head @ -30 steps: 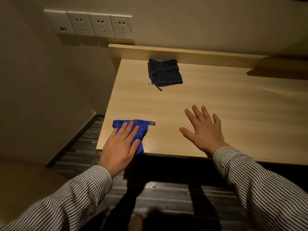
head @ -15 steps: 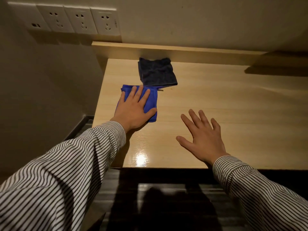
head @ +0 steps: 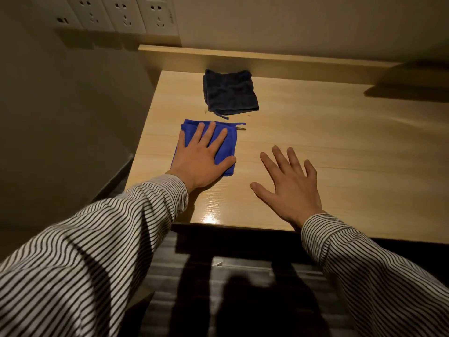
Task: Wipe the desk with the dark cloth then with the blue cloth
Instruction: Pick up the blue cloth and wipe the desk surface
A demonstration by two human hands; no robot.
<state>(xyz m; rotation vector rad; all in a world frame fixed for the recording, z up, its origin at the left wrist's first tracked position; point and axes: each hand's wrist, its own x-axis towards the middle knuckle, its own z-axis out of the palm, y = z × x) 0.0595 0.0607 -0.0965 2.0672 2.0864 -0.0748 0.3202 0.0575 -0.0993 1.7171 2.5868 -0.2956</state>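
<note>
My left hand [head: 201,156] lies flat, fingers spread, pressing on the folded blue cloth [head: 229,144] near the left end of the light wooden desk [head: 340,154]. The dark cloth [head: 229,93] lies folded by itself just beyond it, close to the desk's raised back ledge, with a gap between the two cloths. My right hand [head: 289,186] rests open and flat on the bare desk to the right of the blue cloth, holding nothing.
A row of wall sockets [head: 126,15] sits above the desk's back left corner. The wall [head: 60,117] runs along the desk's left edge. Dark floor [head: 230,288] lies below the front edge.
My left hand pushed the blue cloth from the front edge up to the dark cloth, then drew it back a little toward me. My right hand stayed put.
</note>
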